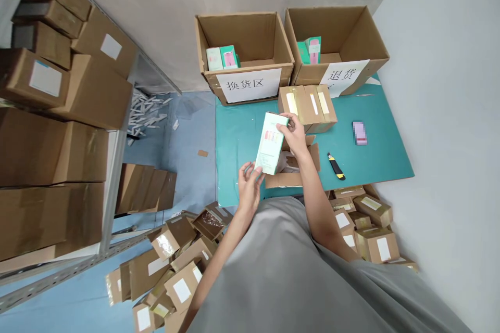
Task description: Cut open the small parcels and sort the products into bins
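A tall shelf (94,208) of parcels stands off to the left, apart from the green table (234,140). Along the table's far edge sit two large cartons, side by side and open-topped: the left carton (253,31) lies straight ahead of the hands, and the right carton (332,23) ahead and well to the right. Both have a few mint boxes inside. A taped carton (308,114), closed, lies in front of them, just beyond the right hand, and stands between that hand and the right carton; the left carton is reached past its left side. Below the right forearm, an opened carton (286,181) sits at the near edge, flaps spread, partly hidden.

The slim box (267,151), pale green, is held between both hands, raised over the left part of the opened carton. Its long axis points away from the body, the far end tipped a little to the right. The right hand (294,136) grips the far right corner, thumb on the printed face; the left hand (249,186) pinches the near left corner. Neither is nearer, as both touch it.

Right of the opened carton lies a box cutter (336,166), and beyond that a small pink item (360,133), too blurred to identify.
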